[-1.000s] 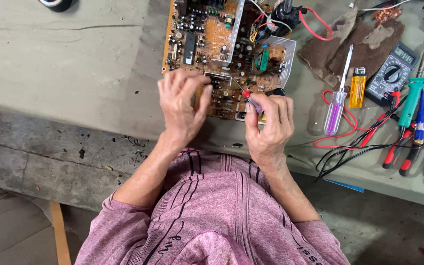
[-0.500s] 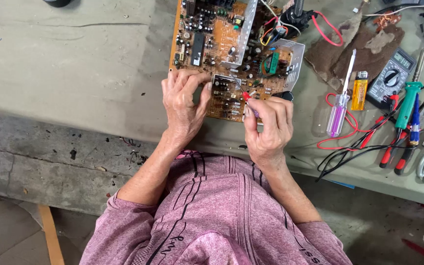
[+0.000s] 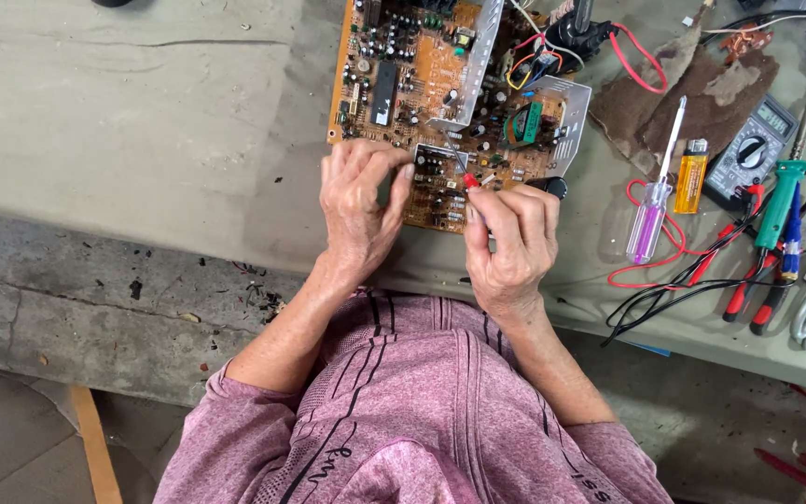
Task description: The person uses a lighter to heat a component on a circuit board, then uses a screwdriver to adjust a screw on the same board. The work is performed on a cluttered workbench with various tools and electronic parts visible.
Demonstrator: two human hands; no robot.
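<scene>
The orange circuit board (image 3: 422,84) lies flat on the grey worktop (image 3: 142,103), its near edge under both hands; it looks stiff and light but fragile, crowded with small parts, so it is best held by its bare edges. The left hand (image 3: 358,201) rests on that edge, fingers curled narrow against it. The right hand (image 3: 507,233) pinches a thin red-handled probe (image 3: 468,179), tip angled onto the board.
</scene>
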